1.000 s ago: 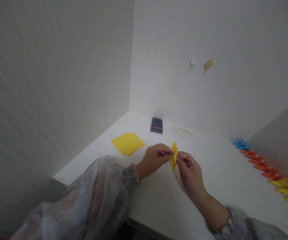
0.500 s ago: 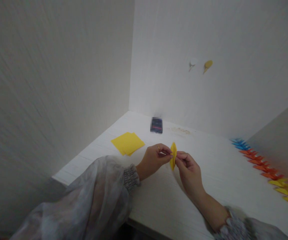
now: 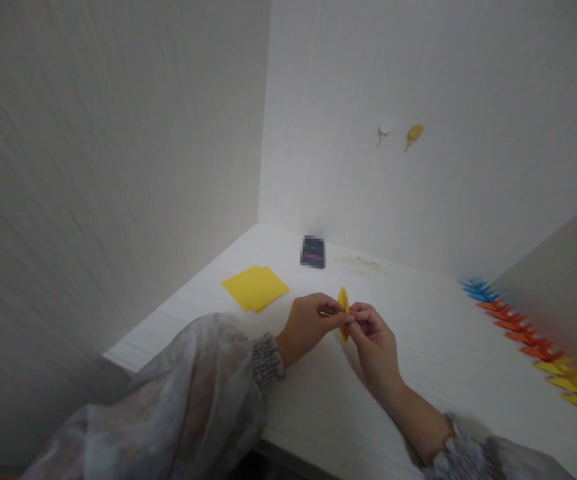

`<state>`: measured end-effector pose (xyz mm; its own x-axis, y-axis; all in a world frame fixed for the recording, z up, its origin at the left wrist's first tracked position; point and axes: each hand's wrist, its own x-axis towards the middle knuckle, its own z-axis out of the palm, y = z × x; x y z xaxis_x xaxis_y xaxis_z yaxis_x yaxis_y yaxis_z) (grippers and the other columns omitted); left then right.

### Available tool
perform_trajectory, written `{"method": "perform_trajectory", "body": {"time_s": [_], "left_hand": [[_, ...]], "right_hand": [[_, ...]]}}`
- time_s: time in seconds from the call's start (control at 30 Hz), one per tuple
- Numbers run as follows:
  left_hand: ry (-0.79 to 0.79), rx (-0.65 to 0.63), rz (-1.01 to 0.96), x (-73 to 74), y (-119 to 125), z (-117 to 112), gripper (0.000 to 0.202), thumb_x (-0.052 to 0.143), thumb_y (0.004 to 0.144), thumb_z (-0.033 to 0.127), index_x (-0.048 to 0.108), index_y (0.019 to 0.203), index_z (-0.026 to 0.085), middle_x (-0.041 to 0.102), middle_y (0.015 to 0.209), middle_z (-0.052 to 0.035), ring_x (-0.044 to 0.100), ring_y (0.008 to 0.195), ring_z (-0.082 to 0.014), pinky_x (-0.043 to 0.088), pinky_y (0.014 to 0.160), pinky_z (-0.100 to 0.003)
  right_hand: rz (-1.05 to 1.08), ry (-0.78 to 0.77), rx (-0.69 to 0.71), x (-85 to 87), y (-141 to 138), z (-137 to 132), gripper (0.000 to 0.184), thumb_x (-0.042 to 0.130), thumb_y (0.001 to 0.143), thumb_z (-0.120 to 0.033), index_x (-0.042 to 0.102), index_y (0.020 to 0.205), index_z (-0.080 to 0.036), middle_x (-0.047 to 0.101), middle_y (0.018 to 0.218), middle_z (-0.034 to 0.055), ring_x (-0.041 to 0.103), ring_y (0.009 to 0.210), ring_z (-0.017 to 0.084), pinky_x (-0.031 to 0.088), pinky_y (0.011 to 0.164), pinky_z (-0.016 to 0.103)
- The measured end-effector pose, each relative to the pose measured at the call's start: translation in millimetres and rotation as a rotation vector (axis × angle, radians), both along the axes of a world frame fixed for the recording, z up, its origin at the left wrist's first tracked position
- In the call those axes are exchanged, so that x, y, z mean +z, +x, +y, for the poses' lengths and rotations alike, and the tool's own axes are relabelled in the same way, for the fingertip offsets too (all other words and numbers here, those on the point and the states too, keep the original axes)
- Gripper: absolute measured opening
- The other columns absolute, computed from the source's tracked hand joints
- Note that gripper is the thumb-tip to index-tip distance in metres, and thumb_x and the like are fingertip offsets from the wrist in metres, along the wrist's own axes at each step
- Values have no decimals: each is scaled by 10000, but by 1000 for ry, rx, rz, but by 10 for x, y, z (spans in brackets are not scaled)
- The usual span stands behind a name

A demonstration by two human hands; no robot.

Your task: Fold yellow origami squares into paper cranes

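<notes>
A small folded piece of yellow paper (image 3: 343,297) is held upright above the white table, seen nearly edge-on. My left hand (image 3: 311,323) pinches it from the left with thumb and fingers. From the right, my right hand (image 3: 375,340) grips its other side, the thumb close to the left fingertips. The fingers hide the middle of the folded paper. Left of my left hand, flat yellow paper sheets (image 3: 253,288) lie overlapping on the table.
A blurred dark object (image 3: 313,252) stands near the back wall. Along the right side runs a row of folded paper pieces (image 3: 523,331) in blue, orange, red and yellow. A white hook (image 3: 384,129) and a yellow hook (image 3: 415,133) are on the wall. The table (image 3: 318,413) ends at a front edge.
The folded paper has shifted slightly left and looks narrower. My right hand has moved a little left, and the fingertips of both hands are closer together.
</notes>
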<state>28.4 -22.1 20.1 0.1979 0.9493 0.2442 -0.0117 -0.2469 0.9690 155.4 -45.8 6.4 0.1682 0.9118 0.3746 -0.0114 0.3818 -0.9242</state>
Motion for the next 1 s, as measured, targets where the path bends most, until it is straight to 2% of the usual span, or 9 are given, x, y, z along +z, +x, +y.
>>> {"method": "perform_trajectory", "body": {"time_s": [0.13,0.27,0.47,0.63,0.87,1.0], "left_hand": [[-80,-30,-76,-26,-9,40,226,698,570,299,620,708,137,645,684,-30,586,629,-128,463,607,-242],[-159,-91,-189,-22,-7,44,218,697,574,269,606,713,128,632,676,-18,574,623,-110,457,633,-245],[-188,-125,-336,27,0,34,261,705,551,173,533,744,136,602,681,12,565,625,-80,457,634,-224],[-180,-143,-362,25,-11,41,332,694,562,139,444,780,161,602,667,28,571,606,-74,444,607,-208],[-187,-145,-343,44,-22,32,368,699,560,144,400,773,167,608,671,35,574,604,-74,441,625,-220],[-186,-164,-370,68,-30,19,372,701,562,147,383,755,167,606,652,42,570,595,-70,431,619,-214]], "right_hand": [[11,-14,17,5,6,-8,101,647,676,-230,560,648,-187,491,851,6,485,754,127,400,651,258],[112,-41,57,8,17,-12,82,647,679,-209,576,644,-191,508,850,0,496,779,126,403,692,260],[252,-117,104,18,29,-11,98,678,640,-199,599,698,-202,558,841,5,519,801,137,406,737,281],[275,-160,109,50,21,-17,207,700,611,-206,589,786,-215,566,715,-12,520,687,118,413,652,255],[219,-193,140,66,-1,-31,204,689,628,-252,610,808,-194,602,761,17,540,728,151,423,700,298],[204,-226,113,71,5,-37,194,705,604,-278,623,755,-187,616,730,16,544,696,154,422,685,305]]}}
